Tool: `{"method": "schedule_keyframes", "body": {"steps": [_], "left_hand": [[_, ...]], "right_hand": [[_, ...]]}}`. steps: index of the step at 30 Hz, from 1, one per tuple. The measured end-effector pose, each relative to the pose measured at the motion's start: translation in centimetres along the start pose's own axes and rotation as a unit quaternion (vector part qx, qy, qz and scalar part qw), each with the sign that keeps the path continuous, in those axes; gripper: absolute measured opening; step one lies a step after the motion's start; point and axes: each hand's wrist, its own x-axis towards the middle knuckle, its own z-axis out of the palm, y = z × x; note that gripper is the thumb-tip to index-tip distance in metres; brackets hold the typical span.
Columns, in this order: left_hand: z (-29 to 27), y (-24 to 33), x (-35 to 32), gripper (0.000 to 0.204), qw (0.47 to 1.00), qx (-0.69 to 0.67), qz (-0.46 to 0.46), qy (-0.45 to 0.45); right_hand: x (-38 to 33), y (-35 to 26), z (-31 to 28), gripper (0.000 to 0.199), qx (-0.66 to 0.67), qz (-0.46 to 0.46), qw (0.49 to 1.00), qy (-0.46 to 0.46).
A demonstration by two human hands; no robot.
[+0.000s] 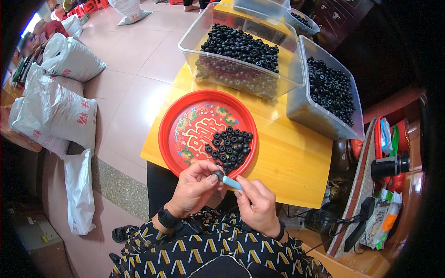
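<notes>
Between the fingertips of my left hand is a small black ring-shaped part. My right hand grips a slim tool with a light blue handle, whose tip meets the black part. Both hands are over my lap, at the near edge of a round red tray. Several loose black ring-shaped parts lie on the right half of the tray, beside its printed pattern. The tool's tip is hidden at the part.
Behind the tray, a clear plastic bin of black parts stands on the yellow table. Another clear bin of them is at the right. White sacks sit on the floor at left. A shelf at right holds a black cylindrical object.
</notes>
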Motion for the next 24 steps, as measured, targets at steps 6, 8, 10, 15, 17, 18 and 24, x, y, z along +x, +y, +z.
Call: {"method": "schedule_keyframes", "body": {"steps": [6, 8, 10, 15, 17, 18, 24], "left_hand": [[0.2, 0.0, -0.2, 0.016, 1.000, 0.006, -0.001, -0.001], [0.4, 0.0, -0.2, 0.016, 1.000, 0.009, 0.004, -0.004], [0.3, 0.0, -0.3, 0.016, 1.000, 0.012, 0.009, -0.006], [0.3, 0.0, -0.2, 0.016, 0.999, 0.029, -0.019, -0.005], [0.0, 0.1, -0.3, 0.015, 0.999, -0.001, -0.033, -0.020], [-0.1, 0.1, -0.3, 0.014, 0.998, -0.030, -0.047, -0.033], [-0.7, 0.2, 0.0, 0.014, 0.994, -0.102, -0.047, -0.018]], "right_hand": [[-0.1, 0.2, 0.2, 0.031, -0.021, 0.008, 1.000, 0.014], [0.0, 0.1, 0.0, 0.029, -0.022, 0.017, 1.000, 0.012], [0.1, -0.2, -0.1, 0.028, -0.022, 0.026, 0.999, 0.009], [0.7, 0.1, 0.3, 0.020, 0.104, 0.060, 0.992, 0.028], [0.7, 0.4, 0.7, 0.019, 0.114, 0.063, 0.991, 0.032], [0.8, 0.5, 0.8, 0.019, 0.124, 0.067, 0.989, 0.034], [0.5, 0.1, 0.5, 0.024, 0.070, 0.052, 0.996, 0.023]]}}
